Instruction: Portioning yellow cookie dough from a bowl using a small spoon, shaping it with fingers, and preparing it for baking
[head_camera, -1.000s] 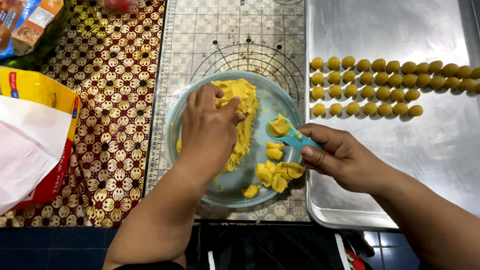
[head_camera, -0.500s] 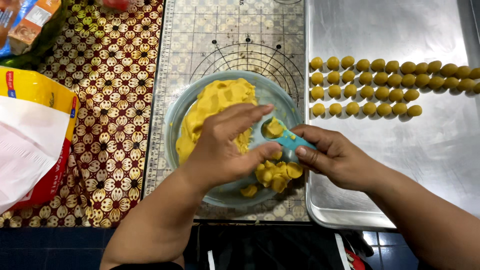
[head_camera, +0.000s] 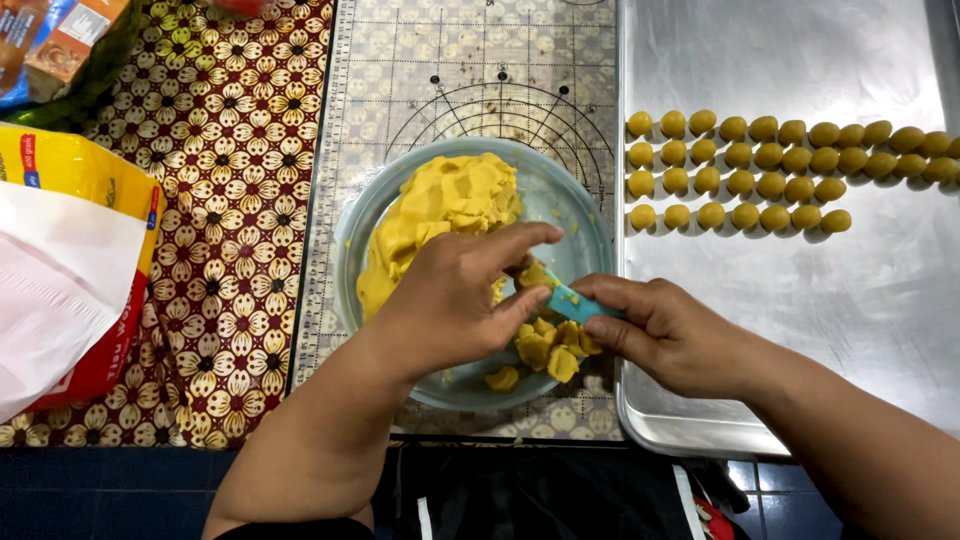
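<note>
Head camera is looking straight down at a pale blue bowl (head_camera: 590, 235) sitting in the middle of the frame on a gridded mat (head_camera: 450, 60), with a big lump of yellow dough (head_camera: 440, 215) filling its upper left part. The left hand (head_camera: 455, 295) is reaching over the bowl, its thumb and forefinger closing in a pinch grip on a small dough piece (head_camera: 533, 275) that is sitting on the end of a teal scoop (head_camera: 575, 305). The right hand (head_camera: 670, 335) is gripping the scoop's handle, fingers folded firmly around it, at the bowl's right rim. Cut dough bits (head_camera: 548, 345) are piling up at the bowl's lower edge.

To do this well, the scoop should be held level and steady while the pinch stays light, so the portion is coming off whole and keeping its size.

Compared with the frame a second ago, the left hand is no longer pressing down on the big lump; it has swung right to meet the scoop, uncovering the lump. Rows of dough balls (head_camera: 760, 160) on the metal tray (head_camera: 780, 330) at the upper right are lying unchanged.
</note>
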